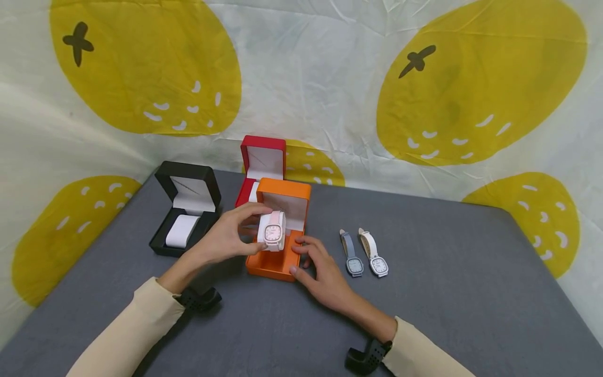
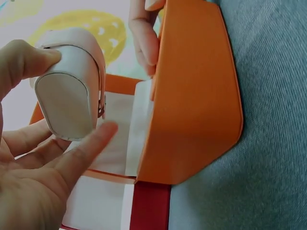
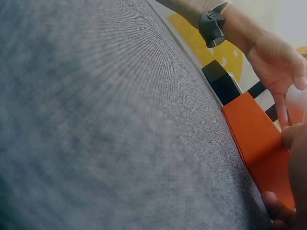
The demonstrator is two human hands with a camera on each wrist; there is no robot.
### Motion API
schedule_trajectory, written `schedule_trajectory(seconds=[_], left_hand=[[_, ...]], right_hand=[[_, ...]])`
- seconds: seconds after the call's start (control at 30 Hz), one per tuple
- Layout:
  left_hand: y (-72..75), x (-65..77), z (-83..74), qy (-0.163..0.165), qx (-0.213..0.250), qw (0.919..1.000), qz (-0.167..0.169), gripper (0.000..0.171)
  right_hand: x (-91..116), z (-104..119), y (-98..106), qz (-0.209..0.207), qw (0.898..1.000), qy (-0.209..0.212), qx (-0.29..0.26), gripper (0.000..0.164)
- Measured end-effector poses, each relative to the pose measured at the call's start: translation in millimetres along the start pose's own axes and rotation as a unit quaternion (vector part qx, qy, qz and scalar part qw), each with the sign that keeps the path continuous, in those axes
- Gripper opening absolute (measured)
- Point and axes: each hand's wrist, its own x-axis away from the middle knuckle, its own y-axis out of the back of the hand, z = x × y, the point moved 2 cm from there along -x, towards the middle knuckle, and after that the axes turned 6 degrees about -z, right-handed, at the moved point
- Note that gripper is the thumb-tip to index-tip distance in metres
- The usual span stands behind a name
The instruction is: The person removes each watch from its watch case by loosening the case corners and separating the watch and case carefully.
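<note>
My left hand [image 1: 231, 233] holds a white watch cushion [image 2: 67, 100] with a pink-strapped watch [image 1: 273, 232] wrapped around it. The cushion is raised above the orange watch box [image 1: 270, 272], whose lid stands up. The watch's square dial faces me. At the box's right side rests my right hand [image 1: 325, 277], its fingertips on the rim and its thumb near the front corner. To the right of that hand lie a blue-strapped watch [image 1: 350, 254] and a white-strapped watch [image 1: 373, 252], side by side on the table.
A black watch box [image 1: 160, 243] stands open on the left, with a white cushion [image 1: 182, 231] inside. Behind the orange box is an open red watch box [image 1: 264, 141]. The grey table [image 1: 447, 293] meets a fruit-printed cloth [image 1: 311, 68] at the back.
</note>
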Motion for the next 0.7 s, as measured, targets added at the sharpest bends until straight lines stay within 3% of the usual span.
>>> schedule_trajectory(seconds=[0.33, 0.57, 0.7], left_hand=[[-10.3, -0.8, -3.5, -0.009, 0.076, 0.9970, 0.013, 0.064], [-19.7, 0.9, -6.2, -0.035, 0.092, 0.9951, -0.002, 0.064], [-23.9, 1.4, -8.5, -0.032, 0.113, 0.9931, 0.000, 0.065]], right_hand=[[-1, 2, 2, 0.008, 1.000, -0.001, 0.008, 0.036], [-2, 6, 7, 0.044, 0.999, -0.010, -0.008, 0.036], [-1, 11, 15, 0.064, 0.998, -0.015, -0.021, 0.038]])
